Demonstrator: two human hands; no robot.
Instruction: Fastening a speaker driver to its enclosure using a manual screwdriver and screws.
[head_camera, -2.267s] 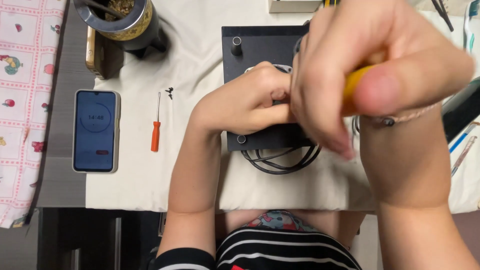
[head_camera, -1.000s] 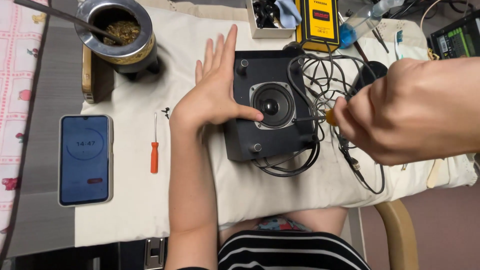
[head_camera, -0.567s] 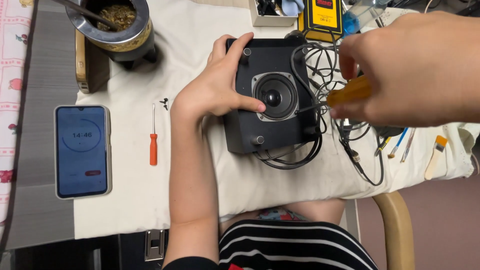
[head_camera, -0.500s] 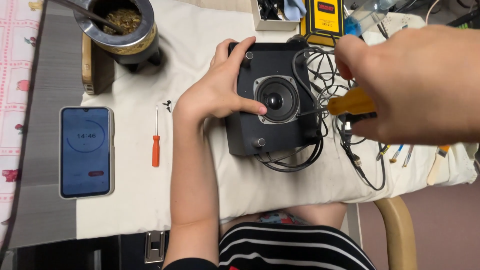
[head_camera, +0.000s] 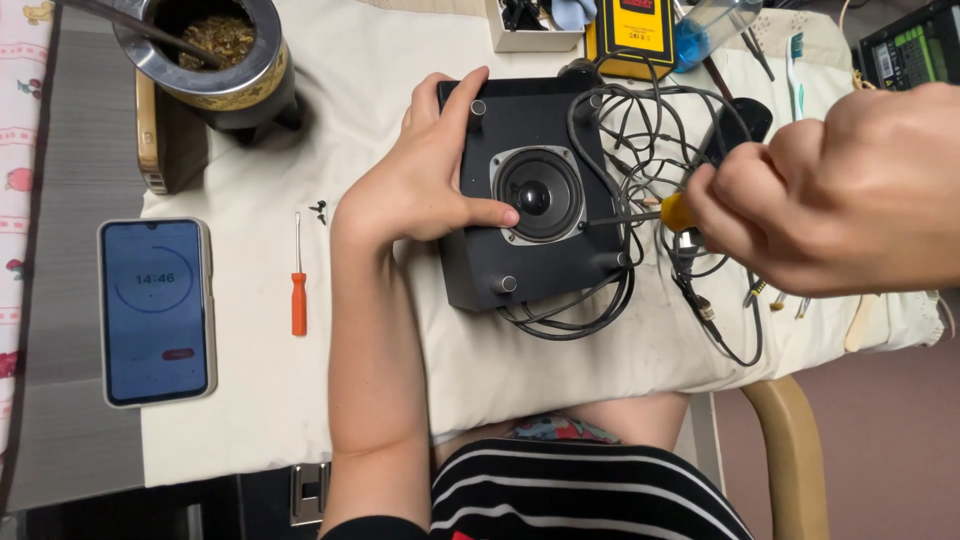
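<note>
Head view: a black speaker box (head_camera: 530, 200) lies face up near the middle of the surface (head_camera: 400, 400), which is covered by a cream cloth. Its round speaker cone (head_camera: 537, 195) sits in the centre of the panel. The left hand (head_camera: 425, 180) rests on the box from its 9 o'clock side, fingers spread: the thumb reaches along to the cone's rim, and the index finger points up toward the box's top-left corner. The right hand (head_camera: 840, 190) comes in from 3 o'clock, curled tight around a yellow-handled screwdriver (head_camera: 650, 213), whose thin shaft runs leftward to the cone's frame at about its 3 o'clock edge. A tangle of black cables (head_camera: 650, 290) loops around the box from 1 o'clock to 6 o'clock.

Well apart at 9 o'clock lie a small orange-handled screwdriver (head_camera: 298, 280), a few tiny dark screws (head_camera: 319, 210) just beside its tip, and further out a smartphone (head_camera: 156, 310) with a lit blue screen. At 11 o'clock stands a metal-rimmed cup of dried herb (head_camera: 210, 50). At 12 o'clock sits a yellow meter (head_camera: 632, 30).
</note>
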